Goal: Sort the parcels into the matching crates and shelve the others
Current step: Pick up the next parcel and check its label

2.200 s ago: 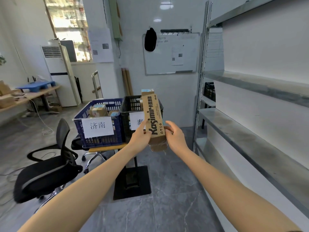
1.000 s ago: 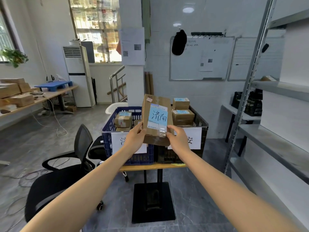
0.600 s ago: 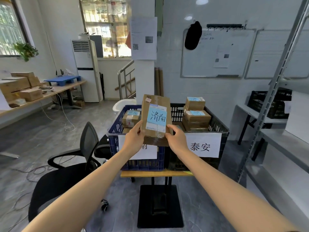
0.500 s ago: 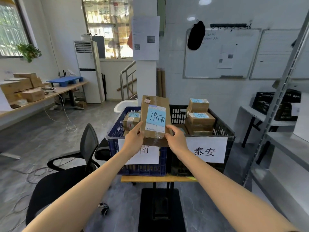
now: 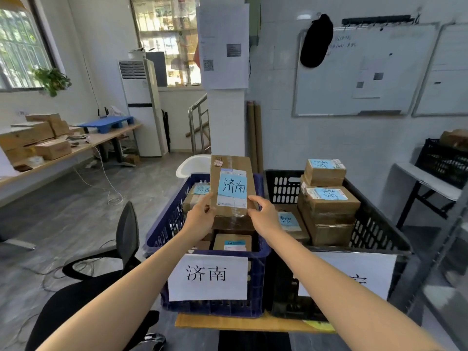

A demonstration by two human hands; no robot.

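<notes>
Gripping rectangular cardboard parcel (image 5: pixel 232 188), left hand (image 5: pixel 200 219) and right hand (image 5: pixel 266 216) curled on edges, above perforated blue crate (image 5: pixel 164 225)

Bright window (image 5: pixel 22 49) daylight; wide-angle edges bent, blurry.

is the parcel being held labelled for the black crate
No, the parcel carries a label reading 济南, the same as the sign on the blue crate.
</notes>
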